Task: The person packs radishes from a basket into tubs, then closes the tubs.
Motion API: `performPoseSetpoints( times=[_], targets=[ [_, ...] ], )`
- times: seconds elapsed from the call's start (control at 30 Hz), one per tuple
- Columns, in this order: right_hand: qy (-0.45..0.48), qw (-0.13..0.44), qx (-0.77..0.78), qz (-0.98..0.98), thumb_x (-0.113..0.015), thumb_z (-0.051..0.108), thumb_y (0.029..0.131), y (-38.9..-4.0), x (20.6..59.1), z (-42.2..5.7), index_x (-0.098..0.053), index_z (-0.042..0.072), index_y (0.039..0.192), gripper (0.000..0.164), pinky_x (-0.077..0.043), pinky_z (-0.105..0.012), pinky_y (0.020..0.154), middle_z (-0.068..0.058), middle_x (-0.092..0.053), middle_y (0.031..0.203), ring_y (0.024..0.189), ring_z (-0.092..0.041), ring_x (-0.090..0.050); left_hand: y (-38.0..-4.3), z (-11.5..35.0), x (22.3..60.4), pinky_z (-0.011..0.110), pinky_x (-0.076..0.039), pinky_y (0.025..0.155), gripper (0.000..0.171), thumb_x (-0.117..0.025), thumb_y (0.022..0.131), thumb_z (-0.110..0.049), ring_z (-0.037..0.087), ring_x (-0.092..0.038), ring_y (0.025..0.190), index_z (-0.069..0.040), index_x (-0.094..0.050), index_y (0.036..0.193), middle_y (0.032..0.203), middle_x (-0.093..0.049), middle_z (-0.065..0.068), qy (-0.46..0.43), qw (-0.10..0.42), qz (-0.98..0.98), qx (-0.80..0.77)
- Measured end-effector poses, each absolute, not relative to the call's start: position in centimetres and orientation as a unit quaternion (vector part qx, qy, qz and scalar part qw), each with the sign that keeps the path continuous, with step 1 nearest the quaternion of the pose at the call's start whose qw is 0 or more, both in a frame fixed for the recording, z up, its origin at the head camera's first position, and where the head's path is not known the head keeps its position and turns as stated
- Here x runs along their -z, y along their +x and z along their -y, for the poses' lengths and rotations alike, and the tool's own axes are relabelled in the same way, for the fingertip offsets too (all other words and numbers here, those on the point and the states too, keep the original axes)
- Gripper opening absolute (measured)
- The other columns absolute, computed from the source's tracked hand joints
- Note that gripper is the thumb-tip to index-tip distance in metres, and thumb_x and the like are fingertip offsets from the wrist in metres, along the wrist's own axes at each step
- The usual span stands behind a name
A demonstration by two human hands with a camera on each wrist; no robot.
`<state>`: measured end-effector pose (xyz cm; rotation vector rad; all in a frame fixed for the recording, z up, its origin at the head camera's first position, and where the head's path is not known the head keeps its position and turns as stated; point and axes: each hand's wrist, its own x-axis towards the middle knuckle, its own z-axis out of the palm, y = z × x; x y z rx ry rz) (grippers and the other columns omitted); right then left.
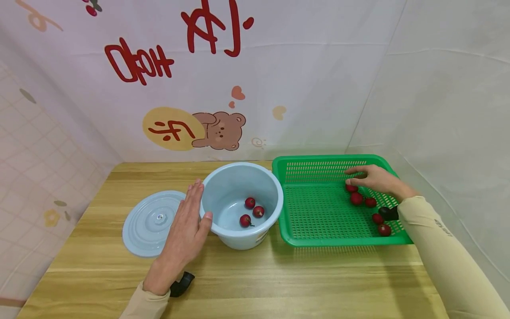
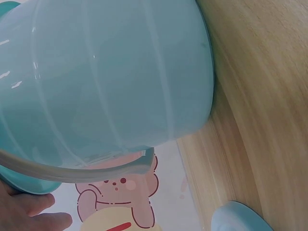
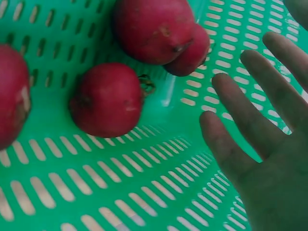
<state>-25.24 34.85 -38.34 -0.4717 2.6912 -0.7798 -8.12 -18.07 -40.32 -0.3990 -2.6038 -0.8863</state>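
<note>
My left hand (image 1: 184, 237) rests against the left rim of a light blue bucket (image 1: 241, 241), fingers straight. Three red radishes (image 1: 258, 212) lie on the bucket's floor. In the left wrist view the bucket's wall (image 2: 115, 72) and its handle (image 2: 77, 173) fill much of the picture, with my fingertips (image 2: 41, 204) by the rim. Over the right side of a green basket (image 1: 314, 212) hovers my right hand (image 1: 376, 178), close above several more radishes (image 1: 356, 199). The right wrist view has its fingers (image 3: 240, 110) spread beside a radish (image 3: 108, 100), holding nothing.
A round light blue lid (image 1: 147, 226) lies on the wooden table (image 1: 279, 283), left of the bucket. The basket stands right beside the bucket. Behind the table hangs a white printed cloth (image 1: 318, 88) with a bear and red characters.
</note>
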Motion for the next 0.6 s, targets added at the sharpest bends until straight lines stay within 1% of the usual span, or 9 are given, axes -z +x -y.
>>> performPoseSetpoints(
  times=[0.13,0.27,0.43,0.53,0.6],
  targets=[
    [-0.166,0.164,0.261,-0.937,-0.065,0.041,0.102,-25.3,38.8,-35.0,-0.059,0.003,0.144,0.057,-0.045,-0.065,0.104,-0.027,-0.059,0.141,0.127,-0.047,-0.058,-8.0,18.1,40.3,0.067,-0.022,0.119,0.066,-0.045,0.107,-0.027,0.034,-0.018,0.157,-0.005,-0.023,0.165,0.172,-0.021,0.007,-0.139,0.177,0.921,0.317],
    [-0.168,0.169,0.254,-0.938,-0.066,0.039,0.102,-25.4,39.1,-35.1,-0.059,0.001,0.144,0.057,-0.043,-0.067,0.104,-0.029,-0.053,0.147,0.134,-0.051,-0.05,-8.0,18.1,40.3,0.067,-0.022,0.119,0.066,-0.047,0.106,-0.026,0.029,-0.016,0.158,-0.005,-0.023,0.165,0.172,-0.021,0.007,-0.139,0.176,0.921,0.318],
    [-0.164,0.186,0.271,-0.93,-0.067,0.033,0.102,-25.5,39.5,-35.0,-0.057,-0.001,0.144,0.056,-0.041,-0.067,0.106,-0.029,-0.053,0.148,0.139,-0.053,-0.042,-8.1,18.1,40.5,0.068,-0.022,0.119,0.067,-0.047,0.106,-0.026,0.033,-0.019,0.157,-0.005,-0.023,0.165,0.171,-0.023,0.009,-0.141,0.179,0.92,0.318],
    [-0.166,0.191,0.277,-0.927,-0.067,0.03,0.102,-25.6,39.8,-35.0,-0.057,-0.001,0.144,0.054,-0.041,-0.067,0.106,-0.028,-0.054,0.146,0.138,-0.053,-0.043,-8.2,18.1,40.4,0.068,-0.022,0.119,0.067,-0.047,0.106,-0.026,0.034,-0.02,0.157,-0.005,-0.024,0.164,0.171,-0.023,0.009,-0.142,0.181,0.919,0.319],
    [-0.165,0.193,0.284,-0.925,-0.068,0.028,0.101,-25.7,40.0,-35.1,-0.057,-0.001,0.144,0.053,-0.043,-0.065,0.106,-0.028,-0.055,0.145,0.136,-0.051,-0.046,-8.1,18.2,40.4,0.068,-0.022,0.119,0.067,-0.048,0.106,-0.025,0.033,-0.019,0.157,-0.005,-0.024,0.164,0.171,-0.023,0.008,-0.142,0.181,0.92,0.318]
  ],
)
